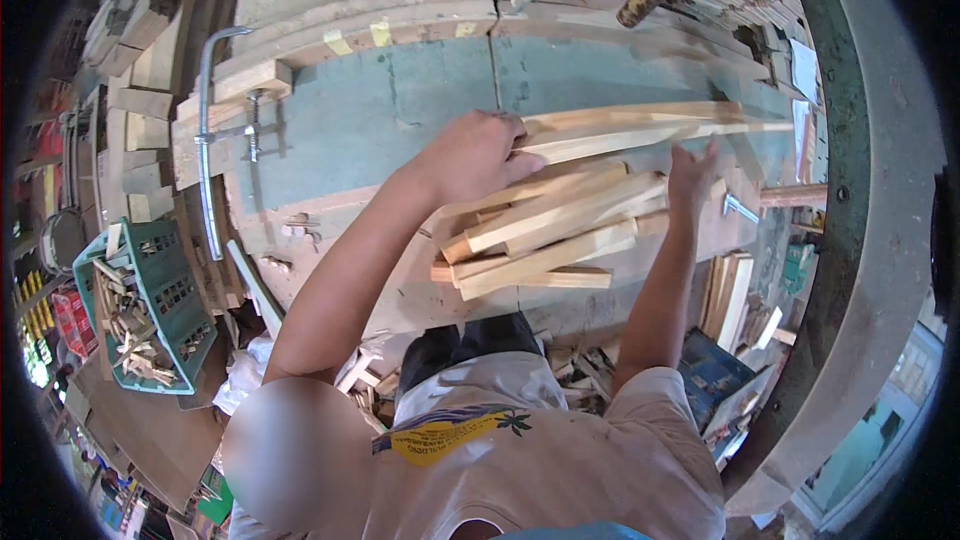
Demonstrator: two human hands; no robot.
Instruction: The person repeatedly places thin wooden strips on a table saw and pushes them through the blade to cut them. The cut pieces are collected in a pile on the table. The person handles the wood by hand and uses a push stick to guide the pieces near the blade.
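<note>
Wooden strips [620,139], probably light, stiff and best held near both ends, are gripped over the surface [350,130] by the left hand [475,155]; the right hand's [690,180] hold cannot be told.

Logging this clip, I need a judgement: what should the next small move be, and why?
Probably firm up the right hand's grip on the long wooden strips: the left hand holds their left end, while the right is at their lower edge, not clearly closed around them, above the shorter wood pieces.
</note>
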